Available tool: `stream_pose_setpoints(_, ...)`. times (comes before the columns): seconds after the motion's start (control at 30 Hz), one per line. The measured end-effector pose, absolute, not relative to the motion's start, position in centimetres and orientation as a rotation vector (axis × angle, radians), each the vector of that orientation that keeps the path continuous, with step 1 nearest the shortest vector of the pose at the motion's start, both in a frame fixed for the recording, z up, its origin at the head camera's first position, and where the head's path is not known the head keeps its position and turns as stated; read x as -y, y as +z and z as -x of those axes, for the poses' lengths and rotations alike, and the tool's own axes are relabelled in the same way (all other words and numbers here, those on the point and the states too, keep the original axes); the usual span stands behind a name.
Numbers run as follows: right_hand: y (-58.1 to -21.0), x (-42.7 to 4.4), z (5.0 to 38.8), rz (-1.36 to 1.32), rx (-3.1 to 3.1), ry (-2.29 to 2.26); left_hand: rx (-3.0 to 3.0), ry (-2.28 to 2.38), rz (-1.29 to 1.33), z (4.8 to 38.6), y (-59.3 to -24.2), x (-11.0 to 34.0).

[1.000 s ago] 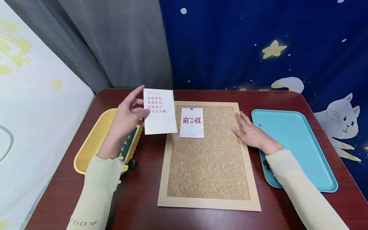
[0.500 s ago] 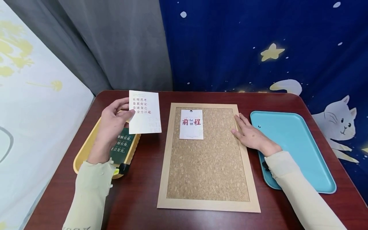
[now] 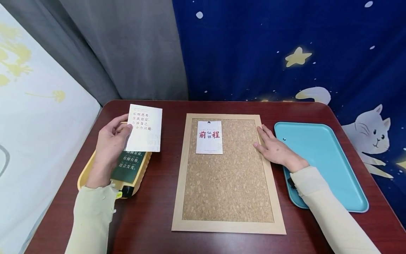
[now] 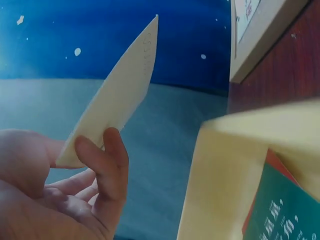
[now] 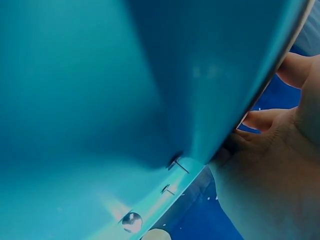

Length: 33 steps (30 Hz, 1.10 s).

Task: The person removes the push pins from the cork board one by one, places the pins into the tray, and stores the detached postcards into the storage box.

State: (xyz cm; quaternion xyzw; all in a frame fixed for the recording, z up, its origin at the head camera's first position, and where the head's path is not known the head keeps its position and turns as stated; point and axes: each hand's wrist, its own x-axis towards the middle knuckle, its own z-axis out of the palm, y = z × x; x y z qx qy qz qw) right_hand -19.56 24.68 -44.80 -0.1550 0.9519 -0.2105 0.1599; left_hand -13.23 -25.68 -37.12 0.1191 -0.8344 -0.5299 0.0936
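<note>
My left hand [image 3: 109, 143] pinches a white card [image 3: 146, 137] printed with red characters, thumb on its front, above the yellow tray [image 3: 83, 176]. In the left wrist view the same card [image 4: 117, 92] is seen tilted, its lower corner between thumb and fingers. Flat on the right side of the wooden frame of a cork board [image 3: 228, 187] rests my right hand [image 3: 278, 150], fingers extended and holding nothing. Near the board's upper left lies another white card [image 3: 209, 146] with large red characters and a dark dot at its top edge.
A green card [image 3: 128, 169] with white writing lies in the yellow tray. To the right stands a blue tray [image 3: 323, 165]; the right wrist view shows several thumbtacks [image 5: 132, 222] along its edge. Curtains [image 3: 241, 53] hang behind the table.
My left hand has carried the white card leftward, from beside the cork board's left edge to over the yellow tray, uncovering more of the green card. The right hand stays on the frame.
</note>
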Motion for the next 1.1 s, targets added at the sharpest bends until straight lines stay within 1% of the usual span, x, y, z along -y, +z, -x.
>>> stream_pose_setpoints(0.3,-44.8,-24.6,19.6,0.439,-2.725,-0.589,2.518,-1.452,-0.399,12.7,-37.4,27.2)
stream_pose_setpoints(0.5,-44.7,-24.6,19.5,0.428,-2.722,-0.586,2.547,-1.477,-0.479,12.6,-37.4,27.9)
stream_pose_setpoints(0.7,-44.6,-24.6,19.6,0.433,-2.719,-0.59,2.611,-1.374,-0.548,12.5,-37.4,28.3)
stream_pose_setpoints(0.9,-44.6,-24.6,19.6,0.43,-2.715,-0.596,2.698,-1.235,-0.568,12.9,-37.3,28.5)
stream_pose_setpoints(1.1,-44.7,-24.7,19.6,0.426,-2.708,-0.606,2.734,-1.227,-0.589,12.7,-37.4,29.1)
